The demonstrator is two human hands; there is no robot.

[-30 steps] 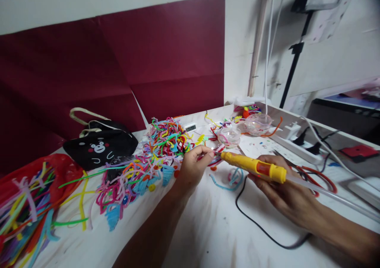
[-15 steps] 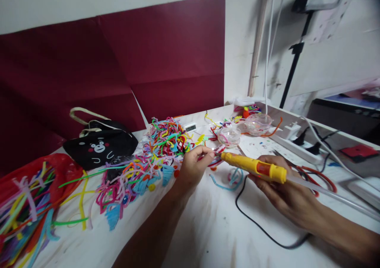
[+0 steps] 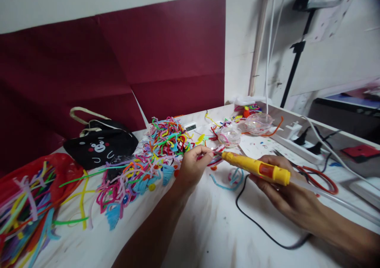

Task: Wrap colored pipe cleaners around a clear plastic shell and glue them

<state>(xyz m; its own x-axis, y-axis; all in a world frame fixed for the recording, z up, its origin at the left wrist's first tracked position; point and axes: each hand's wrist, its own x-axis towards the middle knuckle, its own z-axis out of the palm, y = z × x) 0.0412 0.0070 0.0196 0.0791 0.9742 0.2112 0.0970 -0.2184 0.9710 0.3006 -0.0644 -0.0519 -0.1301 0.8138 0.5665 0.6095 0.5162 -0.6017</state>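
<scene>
My right hand [image 3: 289, 196] is wrapped round a yellow glue gun [image 3: 255, 167], with a long clear glue stick [image 3: 335, 198] coming out of its back end. The gun's nozzle points left, right by the fingertips of my left hand [image 3: 194, 161]. Thumb and forefinger of that hand are pinched together; whatever they hold is too small or hidden to name. Just beyond them lie pink and white pipe cleaner pieces [image 3: 220, 149]. A light blue curled pipe cleaner [image 3: 227, 187] rests on the table below the gun.
Heaped pipe cleaners [image 3: 168, 135] lie left of my hands, beside a black bag [image 3: 99, 145] and a red bag [image 3: 63, 177] of more strips. Clear bowls [image 3: 230, 136] stand behind. To the right are a power strip [image 3: 305, 147] and an orange cable [image 3: 329, 181]; a black cord [image 3: 258, 224] crosses the tabletop.
The glue gun and my right hand have shifted very slightly to the right. My left hand keeps its pinch in nearly the same spot.
</scene>
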